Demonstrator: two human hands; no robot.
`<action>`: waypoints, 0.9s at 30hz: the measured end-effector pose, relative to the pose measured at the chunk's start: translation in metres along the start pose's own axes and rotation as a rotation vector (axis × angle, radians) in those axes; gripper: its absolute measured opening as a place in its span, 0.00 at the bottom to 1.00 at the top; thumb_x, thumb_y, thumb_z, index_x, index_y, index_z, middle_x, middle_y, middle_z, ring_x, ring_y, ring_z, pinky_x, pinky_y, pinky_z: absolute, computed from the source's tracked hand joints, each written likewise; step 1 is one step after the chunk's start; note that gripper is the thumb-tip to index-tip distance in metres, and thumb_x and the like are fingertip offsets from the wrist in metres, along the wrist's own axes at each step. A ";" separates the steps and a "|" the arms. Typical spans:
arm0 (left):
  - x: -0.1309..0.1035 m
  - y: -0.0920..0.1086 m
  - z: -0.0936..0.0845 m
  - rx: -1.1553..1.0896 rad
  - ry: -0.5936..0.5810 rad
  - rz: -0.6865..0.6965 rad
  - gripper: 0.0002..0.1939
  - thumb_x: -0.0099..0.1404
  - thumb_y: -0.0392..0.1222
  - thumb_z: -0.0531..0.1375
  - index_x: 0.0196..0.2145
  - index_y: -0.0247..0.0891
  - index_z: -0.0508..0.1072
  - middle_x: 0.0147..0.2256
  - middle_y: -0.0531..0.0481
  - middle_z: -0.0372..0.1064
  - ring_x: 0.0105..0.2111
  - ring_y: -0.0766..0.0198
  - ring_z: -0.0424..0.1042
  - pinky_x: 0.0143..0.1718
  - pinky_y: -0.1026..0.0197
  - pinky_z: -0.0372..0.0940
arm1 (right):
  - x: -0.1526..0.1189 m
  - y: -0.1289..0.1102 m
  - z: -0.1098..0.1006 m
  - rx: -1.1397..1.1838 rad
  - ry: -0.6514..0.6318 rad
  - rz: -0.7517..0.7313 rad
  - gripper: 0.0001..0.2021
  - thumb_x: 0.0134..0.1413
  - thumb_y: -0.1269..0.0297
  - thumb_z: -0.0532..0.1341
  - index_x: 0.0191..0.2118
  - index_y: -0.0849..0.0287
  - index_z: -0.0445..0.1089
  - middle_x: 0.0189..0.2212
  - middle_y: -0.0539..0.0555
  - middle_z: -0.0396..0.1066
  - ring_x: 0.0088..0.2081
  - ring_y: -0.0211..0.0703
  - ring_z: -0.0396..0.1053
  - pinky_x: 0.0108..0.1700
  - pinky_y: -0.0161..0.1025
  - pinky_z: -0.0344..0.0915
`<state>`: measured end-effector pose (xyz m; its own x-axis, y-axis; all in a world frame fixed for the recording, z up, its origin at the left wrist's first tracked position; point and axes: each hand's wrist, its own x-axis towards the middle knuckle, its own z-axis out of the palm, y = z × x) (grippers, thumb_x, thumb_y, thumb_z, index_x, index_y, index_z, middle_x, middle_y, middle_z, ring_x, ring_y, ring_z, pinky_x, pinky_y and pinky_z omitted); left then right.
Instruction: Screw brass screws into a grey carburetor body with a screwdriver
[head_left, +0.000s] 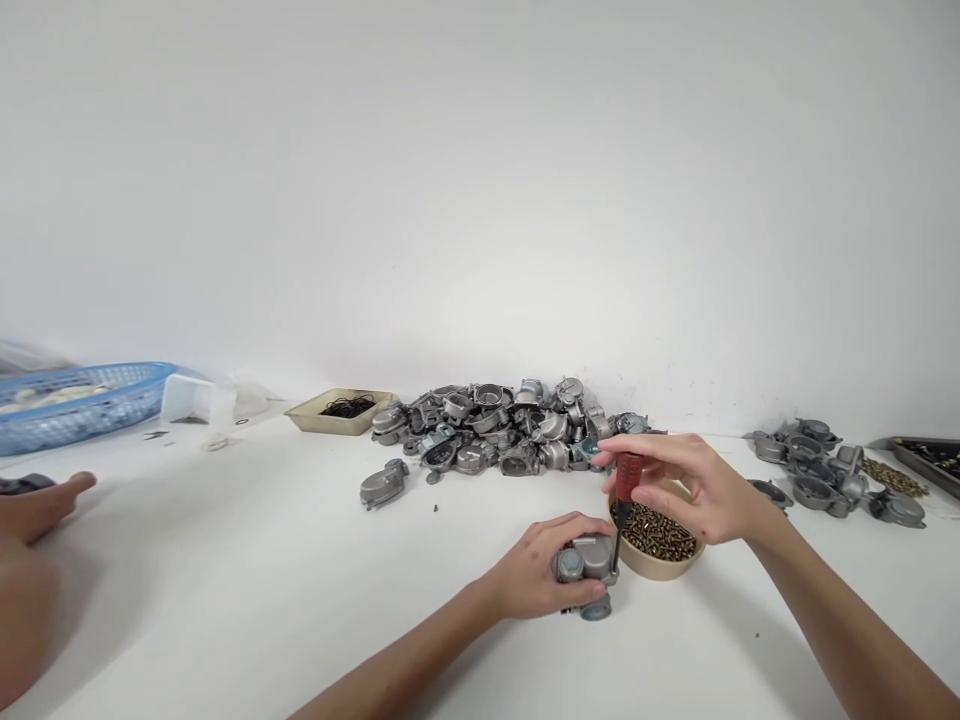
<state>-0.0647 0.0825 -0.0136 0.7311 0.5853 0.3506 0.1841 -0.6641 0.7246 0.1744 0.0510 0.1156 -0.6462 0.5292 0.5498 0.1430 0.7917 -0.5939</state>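
My left hand [541, 568] is closed around a grey metal carburetor [596, 555], pressing it on the white table. In my right hand [686, 485] is a screwdriver [628, 480] with a red handle, its shaft pointing down. The tip meets the right side of the carburetor, where a small brass-coloured screw seems to sit. Just behind the carburetor and under my right hand stands a round beige bowl [660, 568] full of small brass-coloured screws [658, 535].
Behind lies a heap of grey metal parts [487, 430], with one part [383, 484] apart at its left. A beige tray [330, 422] holds black rings. More parts [814, 465] lie at right. Far left are a blue basket [90, 415] and another person's hand [45, 510].
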 end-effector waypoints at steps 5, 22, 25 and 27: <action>-0.001 -0.001 0.001 0.003 0.019 -0.007 0.24 0.64 0.54 0.66 0.54 0.45 0.71 0.49 0.51 0.75 0.45 0.57 0.74 0.54 0.55 0.65 | 0.002 0.003 0.006 -0.011 0.047 -0.021 0.18 0.71 0.68 0.59 0.63 0.49 0.67 0.47 0.56 0.74 0.42 0.46 0.76 0.43 0.44 0.79; -0.001 -0.001 -0.001 0.010 -0.019 -0.035 0.25 0.63 0.55 0.67 0.55 0.44 0.71 0.49 0.50 0.75 0.44 0.56 0.75 0.51 0.55 0.67 | 0.003 0.007 0.015 0.193 0.063 -0.016 0.18 0.70 0.68 0.60 0.61 0.49 0.67 0.50 0.59 0.71 0.47 0.51 0.75 0.46 0.48 0.78; -0.002 -0.003 0.000 0.025 0.007 -0.022 0.25 0.63 0.54 0.67 0.55 0.45 0.71 0.50 0.50 0.75 0.45 0.55 0.75 0.53 0.55 0.66 | 0.004 0.008 0.015 0.138 0.150 -0.026 0.22 0.64 0.67 0.69 0.60 0.46 0.69 0.42 0.53 0.73 0.40 0.46 0.75 0.42 0.45 0.78; -0.002 -0.003 0.001 0.029 0.019 -0.012 0.25 0.63 0.53 0.67 0.56 0.45 0.71 0.50 0.50 0.75 0.46 0.55 0.75 0.53 0.55 0.66 | 0.006 0.008 0.015 -0.034 0.190 -0.090 0.21 0.60 0.67 0.72 0.57 0.46 0.73 0.39 0.52 0.72 0.39 0.46 0.73 0.43 0.45 0.76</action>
<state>-0.0662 0.0831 -0.0169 0.7162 0.6017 0.3536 0.2119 -0.6702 0.7113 0.1607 0.0559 0.1049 -0.5048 0.5015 0.7026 0.1185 0.8465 -0.5191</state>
